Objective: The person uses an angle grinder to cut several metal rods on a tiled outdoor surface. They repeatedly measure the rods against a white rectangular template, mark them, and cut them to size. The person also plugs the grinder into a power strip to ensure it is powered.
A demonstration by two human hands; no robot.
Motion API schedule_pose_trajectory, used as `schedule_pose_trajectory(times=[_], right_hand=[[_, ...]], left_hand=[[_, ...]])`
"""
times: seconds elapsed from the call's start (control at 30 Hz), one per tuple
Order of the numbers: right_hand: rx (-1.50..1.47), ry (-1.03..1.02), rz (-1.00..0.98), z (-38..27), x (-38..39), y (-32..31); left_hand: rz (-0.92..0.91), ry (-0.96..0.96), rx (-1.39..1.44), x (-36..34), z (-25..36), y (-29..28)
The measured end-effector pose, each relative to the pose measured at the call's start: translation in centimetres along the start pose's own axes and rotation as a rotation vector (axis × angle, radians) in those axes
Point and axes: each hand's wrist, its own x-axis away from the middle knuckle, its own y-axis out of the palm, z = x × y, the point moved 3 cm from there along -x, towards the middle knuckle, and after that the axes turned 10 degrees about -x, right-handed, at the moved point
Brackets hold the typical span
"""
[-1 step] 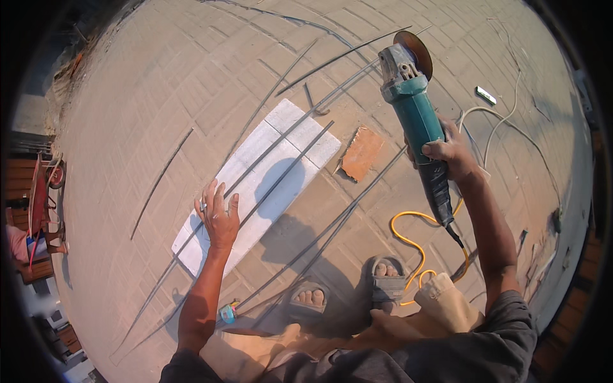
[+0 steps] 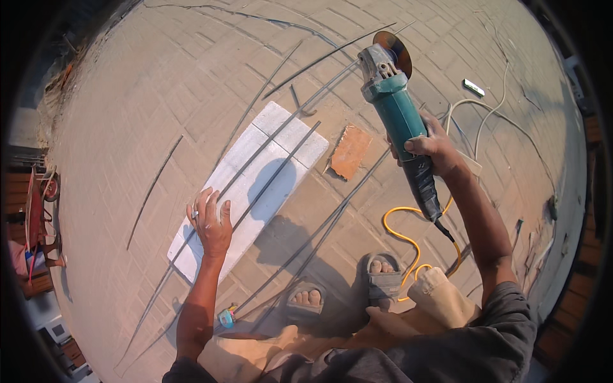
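My right hand [image 2: 435, 145] is wrapped round the body of a teal angle grinder [image 2: 397, 118]. Its cutting disc [image 2: 394, 53] points up and away, apart from the rods and blocks below. Over a thin steel rod [image 2: 260, 152], which lies lengthwise on white blocks [image 2: 262, 131], rests my left hand [image 2: 214, 226]; its fingers are stretched and its thumb stands apart. A second, shorter rod [image 2: 281, 171] crosses the same blocks beside it. Whether the left fingers press the rod hard I cannot tell.
Right of the blocks lies a broken orange tile piece [image 2: 350, 152]. A yellow cord [image 2: 408, 236] loops beside my sandalled foot [image 2: 383, 271]. More rods [image 2: 335, 217] cross the paving, and a pale cable [image 2: 511, 118] curves at the right. A wheelbarrow [image 2: 37, 207] stands far left.
The view has shifted slightly. The grinder has moved a little to the left, still in my right hand. My left hand stays over the rod on the blocks.
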Motion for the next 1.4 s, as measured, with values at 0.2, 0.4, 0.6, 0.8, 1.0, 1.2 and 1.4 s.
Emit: schedule_pose_trajectory(times=[0.2, 0.4, 0.6, 0.8, 1.0, 1.2, 1.4], right_hand=[[-0.316, 0.030, 0.046, 2.4, -2.0, 4.4], [-0.436, 0.041, 0.077, 3.1, -4.2, 8.6], [-0.258, -0.073, 0.156, 5.1, -5.6, 10.2], [-0.148, -0.077, 0.347, 4.7, -4.7, 11.3], [-0.022, -0.124, 0.335, 5.8, -5.2, 10.6], [-0.055, -0.140, 0.373, 6.3, -5.6, 10.6], [-0.189, -0.027, 0.270, 7.0, -5.2, 9.3]], left_hand=[[-0.664, -0.187, 1.112, -2.8, 15.6, -5.8], [-0.537, 0.016, 1.109, -5.8, 22.2, -6.8], [-0.545, -0.088, 0.792, -6.6, 23.3, -6.0], [-0.442, -0.135, 0.811, -6.5, 23.0, -4.7], [-0.383, -0.116, 0.801, -6.2, 23.8, -5.0], [-0.489, -0.070, 0.758, -6.1, 23.1, -4.1], [-0.678, -0.012, 0.818, -4.9, 21.9, -5.1]])
